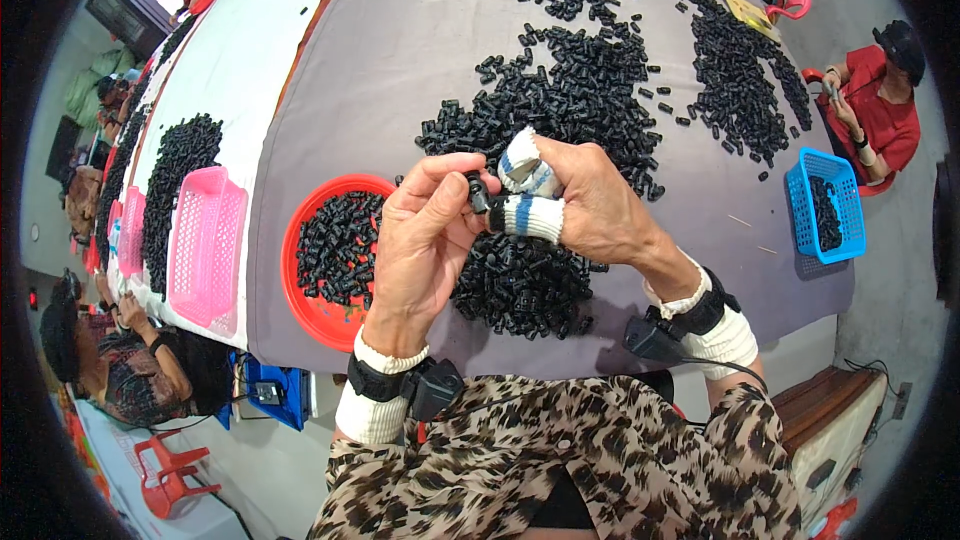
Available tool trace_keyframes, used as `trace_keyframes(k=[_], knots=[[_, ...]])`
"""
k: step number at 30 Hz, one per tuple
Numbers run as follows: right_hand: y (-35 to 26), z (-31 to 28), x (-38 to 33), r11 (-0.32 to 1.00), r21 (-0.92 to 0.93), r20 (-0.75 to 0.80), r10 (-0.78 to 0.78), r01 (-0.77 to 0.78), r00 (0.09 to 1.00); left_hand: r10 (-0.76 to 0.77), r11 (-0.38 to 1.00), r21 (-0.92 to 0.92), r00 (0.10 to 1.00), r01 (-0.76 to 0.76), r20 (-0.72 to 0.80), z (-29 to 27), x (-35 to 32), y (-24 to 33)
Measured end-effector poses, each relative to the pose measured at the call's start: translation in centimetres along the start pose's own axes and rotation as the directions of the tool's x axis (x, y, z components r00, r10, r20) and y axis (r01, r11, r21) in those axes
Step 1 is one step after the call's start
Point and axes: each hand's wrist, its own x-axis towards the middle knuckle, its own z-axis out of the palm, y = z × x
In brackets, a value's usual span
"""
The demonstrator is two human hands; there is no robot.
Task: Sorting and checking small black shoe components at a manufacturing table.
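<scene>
Over the near part of the table, my left hand point(425, 215) pinches a small black plastic piece point(478, 192) between thumb and fingers. My right hand point(590, 200) is closed beside it, with white-and-blue striped cloth covers point(535, 215) on its fingers. One covered fingertip, with a dark band, meets the black piece. Whether the right hand holds something within its curled fingers is hard to make out. Beneath both hands lies a large pile of similar black pieces point(525, 285). To the left, a red round tray point(296, 270) holds many more of them, partly behind my left hand.
Blue basket point(850, 202) with black pieces stands at the table's right edge; pink basket point(205, 270) at left. Further piles point(735, 80) spread across the grey cloth point(360, 90). People sit around: one in red point(885, 110) at right, another point(130, 360) at lower left. Thin sticks point(740, 221) lie near the blue basket.
</scene>
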Motion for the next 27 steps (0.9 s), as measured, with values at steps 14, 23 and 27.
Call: trace_keyframes(k=[14, 23, 27], knots=[[0.8, 0.6, -0.3, 1.000, 0.000, -0.057, -0.031, 0.031, 0.998, -0.010, 1.000, -0.016, 1.000, 0.010, -0.003, -0.2, -0.1, -0.1], [1.3, 0.5, -0.6, 0.985, 0.151, -0.041, 0.085, -0.078, 0.996, 0.008, 0.992, 0.127, 1.000, -0.006, -0.018, 0.0, -0.2, -0.1], [1.3, 0.7, -0.7, 0.972, 0.214, -0.029, 0.104, -0.096, 0.994, 0.017, 0.993, 0.120, 1.000, -0.015, -0.020, 0.1, -0.2, -0.2]])
